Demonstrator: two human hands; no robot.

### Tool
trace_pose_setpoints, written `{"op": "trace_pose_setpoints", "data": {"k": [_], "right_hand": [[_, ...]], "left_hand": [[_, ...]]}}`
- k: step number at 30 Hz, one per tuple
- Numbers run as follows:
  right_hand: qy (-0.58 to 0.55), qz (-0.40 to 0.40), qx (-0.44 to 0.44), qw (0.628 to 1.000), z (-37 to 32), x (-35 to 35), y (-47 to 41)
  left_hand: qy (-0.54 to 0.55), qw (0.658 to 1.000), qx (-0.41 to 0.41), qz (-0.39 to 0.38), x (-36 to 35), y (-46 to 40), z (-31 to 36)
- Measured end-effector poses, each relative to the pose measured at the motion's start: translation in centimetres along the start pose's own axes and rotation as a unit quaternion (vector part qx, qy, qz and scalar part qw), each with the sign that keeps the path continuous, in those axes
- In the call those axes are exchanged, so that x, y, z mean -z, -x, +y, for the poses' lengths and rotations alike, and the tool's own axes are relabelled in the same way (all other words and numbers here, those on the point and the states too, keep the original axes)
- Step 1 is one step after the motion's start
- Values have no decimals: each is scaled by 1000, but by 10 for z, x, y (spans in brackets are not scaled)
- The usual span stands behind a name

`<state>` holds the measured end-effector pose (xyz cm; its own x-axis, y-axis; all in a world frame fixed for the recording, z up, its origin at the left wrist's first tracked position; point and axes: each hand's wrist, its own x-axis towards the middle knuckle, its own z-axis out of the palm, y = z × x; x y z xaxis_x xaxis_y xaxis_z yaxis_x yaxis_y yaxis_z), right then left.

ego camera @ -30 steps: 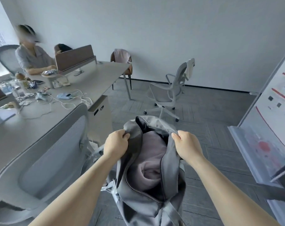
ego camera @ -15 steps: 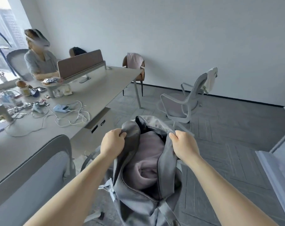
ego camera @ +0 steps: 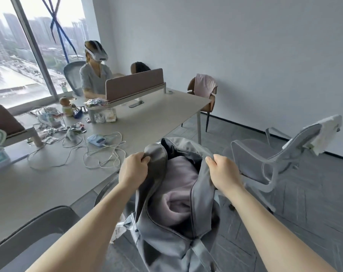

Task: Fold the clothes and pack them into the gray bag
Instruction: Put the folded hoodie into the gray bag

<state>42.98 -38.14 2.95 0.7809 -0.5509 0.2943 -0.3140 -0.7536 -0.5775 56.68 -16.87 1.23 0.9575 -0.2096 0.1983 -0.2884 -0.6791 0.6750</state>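
Note:
The gray bag [ego camera: 166, 238] hangs in front of me, its mouth open. A folded pale pink garment [ego camera: 178, 185] lies inside it. My left hand [ego camera: 133, 169] grips the bag's left rim in a fist. My right hand [ego camera: 224, 170] grips the right rim the same way. Both arms reach forward and hold the bag off the floor. The bag's lower end and its straps run out of view at the bottom.
A long desk [ego camera: 147, 122] with cables, small packets and a divider stands to the left. A person in a headset [ego camera: 94, 73] sits at its far end. A grey office chair [ego camera: 274, 158] stands on the right, a chair back [ego camera: 29, 232] at lower left.
The view has turned left and upward, bringing the window and more of the desk into sight. Both hands keep their grip on the bag's rims.

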Motion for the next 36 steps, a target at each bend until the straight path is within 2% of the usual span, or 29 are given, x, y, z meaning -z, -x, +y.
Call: {"op": "trace_pose_setpoints", "data": {"k": [12, 22, 28, 36], "right_hand": [[-51, -6, 56, 997, -27, -101, -212], [-115, -62, 150, 980, -39, -193, -398], [-128, -103, 196, 967, -66, -240, -470], [-147, -130, 226, 954, -114, -320, -524]], "left_hand": [[-2, 998, 28, 63, -22, -205, -22], [-25, 982, 103, 156, -41, -342, -33], [-3, 960, 160, 228, -39, -380, -52], [-9, 950, 210, 231, -18, -442, -114]]}}
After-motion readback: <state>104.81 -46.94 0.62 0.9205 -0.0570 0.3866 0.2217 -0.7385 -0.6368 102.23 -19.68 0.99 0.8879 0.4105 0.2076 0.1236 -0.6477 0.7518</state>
